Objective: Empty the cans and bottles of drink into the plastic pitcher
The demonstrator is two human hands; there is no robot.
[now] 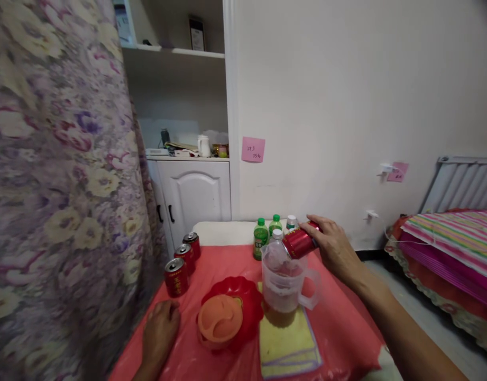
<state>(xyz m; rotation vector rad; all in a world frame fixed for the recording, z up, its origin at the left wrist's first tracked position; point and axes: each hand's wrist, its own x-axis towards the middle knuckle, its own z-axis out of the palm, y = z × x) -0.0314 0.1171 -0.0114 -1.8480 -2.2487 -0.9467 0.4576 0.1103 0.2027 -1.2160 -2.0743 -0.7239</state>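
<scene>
My right hand (331,241) is wrapped around a red drink can (300,241). The can is tilted, its top end down over the mouth of a clear plastic measuring jug (283,288). Brownish liquid lies in the bottom of the jug, which stands on a folded yellow cloth (285,344). Loosely curled, my left hand (159,329) rests on the red tablecloth with nothing visible in it. Just beyond it, several red cans stand upright in a row, the nearest one (177,277) close to my fingers.
An orange divided bowl (220,319) sits on a red scalloped plate (249,304) between my hands. Behind the jug stand a green bottle (260,239) and several others. A floral curtain (64,201) hangs at left; a bed (449,254) is at right.
</scene>
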